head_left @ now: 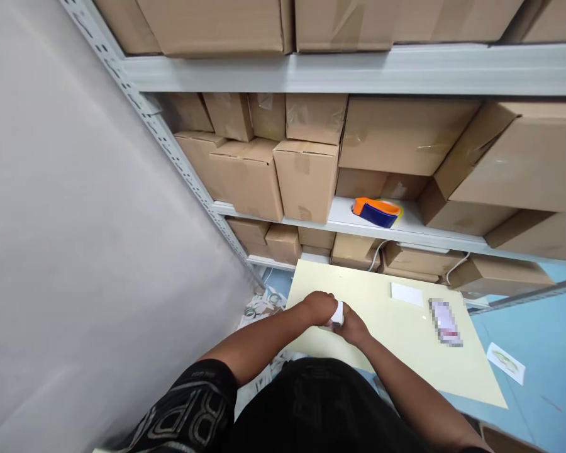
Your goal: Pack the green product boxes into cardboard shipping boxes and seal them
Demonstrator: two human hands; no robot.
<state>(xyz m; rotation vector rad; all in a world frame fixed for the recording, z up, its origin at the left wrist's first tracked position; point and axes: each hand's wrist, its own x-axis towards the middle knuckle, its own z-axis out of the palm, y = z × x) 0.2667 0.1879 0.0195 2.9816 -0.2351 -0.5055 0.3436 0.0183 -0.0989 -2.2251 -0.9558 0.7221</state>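
Observation:
Both of my hands meet over the near left part of a pale yellow table (405,352). My left hand (319,307) and my right hand (351,325) are closed together around a small white object (338,313), too small to name. A white card (406,294) lies flat further right on the table. Beside it lies a blurred rectangular item (445,322).
A grey metal shelf rack (358,72) full of cardboard boxes (306,176) stands behind the table. An orange and blue tape dispenser (376,211) sits on the middle shelf. A grey wall fills the left. Paper scraps (259,308) and a printed sheet (505,362) lie on the blue floor.

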